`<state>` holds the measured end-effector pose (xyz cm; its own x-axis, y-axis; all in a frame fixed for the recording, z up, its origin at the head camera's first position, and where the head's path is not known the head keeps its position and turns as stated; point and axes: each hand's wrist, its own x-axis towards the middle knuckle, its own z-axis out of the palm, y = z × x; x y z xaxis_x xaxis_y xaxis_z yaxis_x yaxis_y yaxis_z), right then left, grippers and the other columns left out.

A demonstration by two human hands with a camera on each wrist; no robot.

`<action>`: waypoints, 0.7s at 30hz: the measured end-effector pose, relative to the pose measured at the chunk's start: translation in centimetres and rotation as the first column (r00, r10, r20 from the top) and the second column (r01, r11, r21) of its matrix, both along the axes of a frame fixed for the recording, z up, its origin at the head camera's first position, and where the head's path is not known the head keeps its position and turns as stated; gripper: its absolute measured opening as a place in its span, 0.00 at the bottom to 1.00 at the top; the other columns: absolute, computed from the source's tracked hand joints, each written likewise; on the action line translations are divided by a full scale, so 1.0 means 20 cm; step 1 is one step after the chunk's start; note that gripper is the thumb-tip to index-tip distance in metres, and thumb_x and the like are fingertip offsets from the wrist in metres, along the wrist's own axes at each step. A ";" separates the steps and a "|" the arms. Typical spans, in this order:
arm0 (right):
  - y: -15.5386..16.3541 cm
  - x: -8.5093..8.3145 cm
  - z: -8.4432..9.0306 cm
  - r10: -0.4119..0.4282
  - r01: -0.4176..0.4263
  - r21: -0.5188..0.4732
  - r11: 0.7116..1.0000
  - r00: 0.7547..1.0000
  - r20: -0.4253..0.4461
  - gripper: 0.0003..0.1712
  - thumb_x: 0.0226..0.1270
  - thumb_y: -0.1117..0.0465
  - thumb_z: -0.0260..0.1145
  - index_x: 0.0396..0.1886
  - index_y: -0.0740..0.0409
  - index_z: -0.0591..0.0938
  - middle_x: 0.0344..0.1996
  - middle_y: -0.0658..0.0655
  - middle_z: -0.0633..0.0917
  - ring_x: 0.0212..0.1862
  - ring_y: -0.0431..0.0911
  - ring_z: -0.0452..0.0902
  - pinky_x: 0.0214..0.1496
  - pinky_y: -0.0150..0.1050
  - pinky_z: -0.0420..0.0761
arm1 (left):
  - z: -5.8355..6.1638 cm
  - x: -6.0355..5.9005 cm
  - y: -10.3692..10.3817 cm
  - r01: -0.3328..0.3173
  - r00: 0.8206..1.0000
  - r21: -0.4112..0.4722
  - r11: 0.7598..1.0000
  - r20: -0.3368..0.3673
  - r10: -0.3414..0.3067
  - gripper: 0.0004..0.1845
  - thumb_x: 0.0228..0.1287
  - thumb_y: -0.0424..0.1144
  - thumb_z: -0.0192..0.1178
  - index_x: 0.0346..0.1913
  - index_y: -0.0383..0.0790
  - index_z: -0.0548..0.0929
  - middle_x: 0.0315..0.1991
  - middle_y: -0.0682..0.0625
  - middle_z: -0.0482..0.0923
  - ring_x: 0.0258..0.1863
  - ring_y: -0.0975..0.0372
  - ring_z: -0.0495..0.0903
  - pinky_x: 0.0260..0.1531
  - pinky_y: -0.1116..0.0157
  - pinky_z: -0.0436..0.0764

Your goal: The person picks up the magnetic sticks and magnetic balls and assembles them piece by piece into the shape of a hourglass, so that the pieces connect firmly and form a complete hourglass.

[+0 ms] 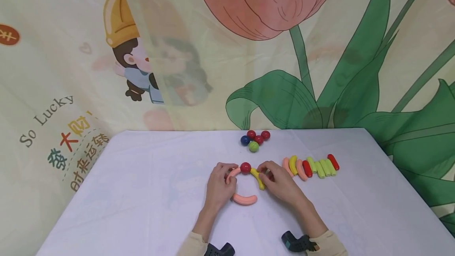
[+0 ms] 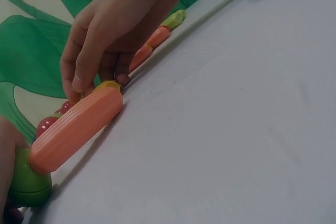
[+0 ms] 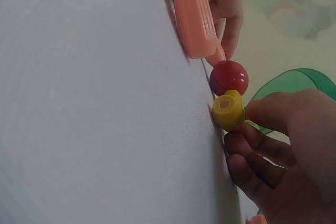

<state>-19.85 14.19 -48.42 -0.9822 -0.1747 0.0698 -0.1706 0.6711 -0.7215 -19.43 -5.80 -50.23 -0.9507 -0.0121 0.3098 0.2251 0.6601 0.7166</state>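
Note:
My left hand (image 1: 220, 185) holds a pink curved toy rod (image 1: 232, 174), whose far end meets a red ball (image 1: 245, 168). Between finger and thumb, my right hand (image 1: 281, 181) pinches a yellow rod (image 3: 229, 113) with a round disc in its end. This rod's other end touches the red ball (image 3: 229, 78). A second pink curved rod (image 1: 244, 199) lies nearer me, and its left end meets a green ball (image 2: 30, 179). That ball sits beside my left hand (image 2: 6, 153) and is hidden in the head view.
Several loose balls, red, blue and green (image 1: 254, 146), lie together at the table's back. Right of my right hand runs a row of rods: pink, yellow, red and light green (image 1: 320, 168). A patterned cloth (image 1: 177, 50) hangs behind the white table (image 1: 142, 208).

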 end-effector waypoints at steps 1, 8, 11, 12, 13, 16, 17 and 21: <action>0.00 0.00 0.00 0.000 0.000 -0.001 1.000 1.000 0.001 0.11 0.62 0.61 0.66 0.43 0.47 0.79 0.35 0.47 0.79 0.33 0.40 0.72 0.35 0.27 0.77 | 0.00 0.00 0.00 -0.003 1.000 -0.001 1.000 0.004 0.003 0.17 0.52 0.31 0.59 0.45 0.50 0.84 0.35 0.55 0.75 0.29 0.66 0.68 0.30 0.71 0.69; 0.00 0.00 0.01 -0.014 0.014 0.006 1.000 1.000 0.007 0.11 0.62 0.61 0.66 0.43 0.47 0.79 0.35 0.47 0.79 0.34 0.41 0.71 0.36 0.28 0.76 | 0.02 0.02 0.04 -0.032 0.999 -0.067 0.997 0.004 0.032 0.17 0.50 0.34 0.61 0.45 0.49 0.83 0.37 0.54 0.76 0.34 0.63 0.72 0.35 0.67 0.72; 0.00 0.00 0.00 -0.019 0.019 0.006 1.000 1.000 0.009 0.11 0.61 0.61 0.66 0.43 0.47 0.79 0.35 0.47 0.79 0.34 0.41 0.71 0.36 0.28 0.76 | 0.02 0.02 0.05 -0.040 0.999 -0.098 0.994 -0.005 0.040 0.17 0.50 0.35 0.61 0.45 0.49 0.83 0.38 0.54 0.76 0.35 0.62 0.73 0.37 0.65 0.72; 0.00 -0.01 0.00 -0.019 0.019 0.007 1.000 1.000 0.008 0.11 0.61 0.62 0.66 0.43 0.47 0.79 0.34 0.47 0.78 0.34 0.41 0.71 0.36 0.28 0.76 | 0.01 0.02 0.05 -0.042 0.999 -0.102 0.994 -0.003 0.042 0.16 0.50 0.35 0.62 0.45 0.49 0.82 0.38 0.54 0.76 0.36 0.62 0.73 0.37 0.65 0.72; 0.00 -0.01 0.00 -0.019 0.019 0.007 1.000 1.000 0.007 0.11 0.61 0.62 0.66 0.43 0.48 0.79 0.34 0.47 0.78 0.34 0.41 0.71 0.36 0.28 0.76 | 0.01 0.02 0.05 -0.043 0.999 -0.103 0.994 -0.003 0.043 0.16 0.50 0.35 0.62 0.46 0.49 0.83 0.39 0.54 0.76 0.36 0.62 0.73 0.37 0.65 0.72; 0.00 -0.01 0.00 -0.018 0.018 0.007 1.000 1.000 -0.002 0.10 0.61 0.62 0.66 0.43 0.48 0.79 0.34 0.47 0.78 0.34 0.41 0.71 0.36 0.28 0.76 | 0.01 0.02 0.04 -0.039 0.999 -0.081 0.996 0.002 0.039 0.16 0.52 0.36 0.62 0.46 0.50 0.82 0.39 0.54 0.76 0.36 0.63 0.73 0.37 0.66 0.71; 0.00 -0.01 0.00 -0.017 0.017 0.006 1.000 1.000 -0.004 0.10 0.61 0.62 0.66 0.43 0.48 0.79 0.34 0.47 0.78 0.34 0.41 0.71 0.37 0.28 0.76 | 0.01 0.02 0.04 -0.035 0.999 -0.064 0.997 0.005 0.036 0.15 0.53 0.37 0.62 0.46 0.51 0.82 0.39 0.54 0.76 0.36 0.63 0.72 0.37 0.66 0.71; 0.00 -0.01 0.00 -0.020 0.020 0.003 1.000 1.000 -0.006 0.09 0.62 0.61 0.65 0.43 0.47 0.79 0.34 0.46 0.79 0.35 0.41 0.71 0.38 0.29 0.76 | 0.01 0.01 0.03 -0.024 1.000 0.029 0.999 0.006 0.024 0.12 0.59 0.39 0.60 0.46 0.51 0.83 0.38 0.54 0.76 0.33 0.65 0.71 0.35 0.68 0.70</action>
<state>-20.02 14.25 -48.34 -0.9849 -0.1556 0.0754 -0.1619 0.6769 -0.7180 -19.22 -5.19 -50.10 -0.9518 -0.0440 0.3035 0.2051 0.6445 0.7366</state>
